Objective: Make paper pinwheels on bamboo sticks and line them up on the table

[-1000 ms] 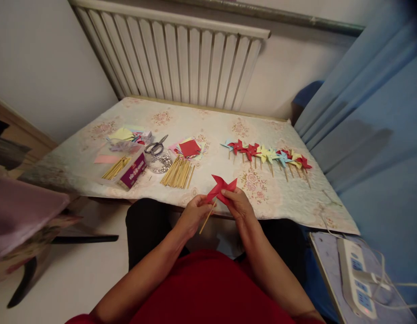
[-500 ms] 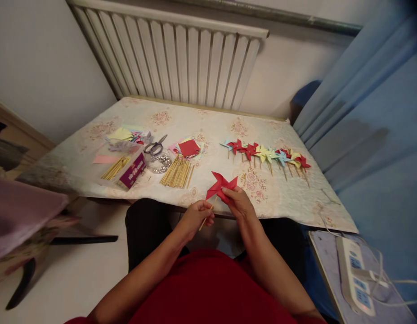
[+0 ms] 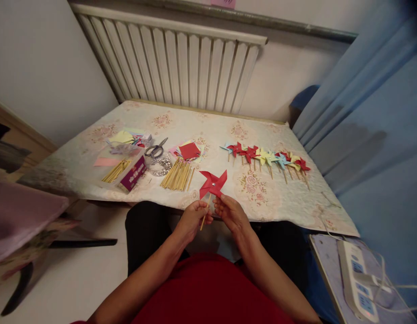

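Observation:
A red paper pinwheel (image 3: 213, 183) on a thin wooden stick is held up over the table's front edge. A silvery pin head shows at its centre. My left hand (image 3: 194, 217) pinches the stick below the paper, fingers closed round it. At the lower right blade, my right hand (image 3: 232, 213) has its thumb and curled fingertips against the paper. Finished pinwheels (image 3: 267, 156) in red, yellow and blue lie in a row to the right. Left of the held one lies a bundle of wooden sticks (image 3: 176, 175), with square coloured papers (image 3: 190, 151) behind it.
A clear round container of pins (image 3: 160, 164) stands beside dark-handled scissors (image 3: 157, 149). Further left are a purple-labelled box (image 3: 132, 173) holding sticks and a pile of folded papers (image 3: 122, 137). A power strip (image 3: 358, 281) with cables lies at the lower right.
The red pinwheel has shifted slightly left and turned more upright, showing its pin head. My right hand has moved from its middle down to the lower blade. My left hand keeps the stick.

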The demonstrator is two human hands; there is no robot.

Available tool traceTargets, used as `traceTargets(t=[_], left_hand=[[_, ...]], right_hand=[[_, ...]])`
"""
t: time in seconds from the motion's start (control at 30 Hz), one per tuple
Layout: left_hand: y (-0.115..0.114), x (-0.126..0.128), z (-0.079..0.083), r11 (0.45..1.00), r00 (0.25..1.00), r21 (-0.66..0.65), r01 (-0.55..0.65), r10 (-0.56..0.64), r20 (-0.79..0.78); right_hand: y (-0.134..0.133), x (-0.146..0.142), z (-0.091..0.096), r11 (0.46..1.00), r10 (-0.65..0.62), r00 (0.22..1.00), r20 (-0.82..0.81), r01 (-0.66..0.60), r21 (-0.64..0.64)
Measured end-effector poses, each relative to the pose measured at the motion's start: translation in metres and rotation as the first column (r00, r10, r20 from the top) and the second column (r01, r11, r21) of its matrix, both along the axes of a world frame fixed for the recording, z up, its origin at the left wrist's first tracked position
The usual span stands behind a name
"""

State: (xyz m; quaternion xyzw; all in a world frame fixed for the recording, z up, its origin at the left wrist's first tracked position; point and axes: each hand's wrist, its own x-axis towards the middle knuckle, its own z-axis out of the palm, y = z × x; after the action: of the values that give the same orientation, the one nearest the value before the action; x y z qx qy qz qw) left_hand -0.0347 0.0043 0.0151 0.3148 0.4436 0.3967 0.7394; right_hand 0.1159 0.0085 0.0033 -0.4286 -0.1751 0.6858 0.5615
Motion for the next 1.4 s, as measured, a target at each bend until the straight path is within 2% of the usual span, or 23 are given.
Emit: traceTargets(t=[0.27,0.77,1.1,1.4], left_hand=[[-0.0013,-0.0005,-0.0057,1.0,1.0,-0.016,0.019,-0.019,0.008],[-0.0028,0.0006,-0.0021,0.999,0.999,-0.023,0.032,-0.031,0.011],[-0.0041,0.001,-0.0049,1.0,1.0,-0.005,0.027,-0.027,0.012],[-0.0053,0.0014,-0.002,0.999,1.0,-0.015,0.029,-0.029,0.009]], right_hand=[[0.0031,-0.0013,0.001,0.999,-0.025,1.0,0.018,0.026,-0.019],[0.004,0.0042,0.0056,0.996,-0.085,0.995,0.053,0.087,-0.018],[0.0031,0.0009,0.0043,0.999,-0.048,0.997,0.058,0.048,0.0],[0.0037,0.0029,0.0045,0.996,-0.088,0.992,0.086,0.088,-0.001]])
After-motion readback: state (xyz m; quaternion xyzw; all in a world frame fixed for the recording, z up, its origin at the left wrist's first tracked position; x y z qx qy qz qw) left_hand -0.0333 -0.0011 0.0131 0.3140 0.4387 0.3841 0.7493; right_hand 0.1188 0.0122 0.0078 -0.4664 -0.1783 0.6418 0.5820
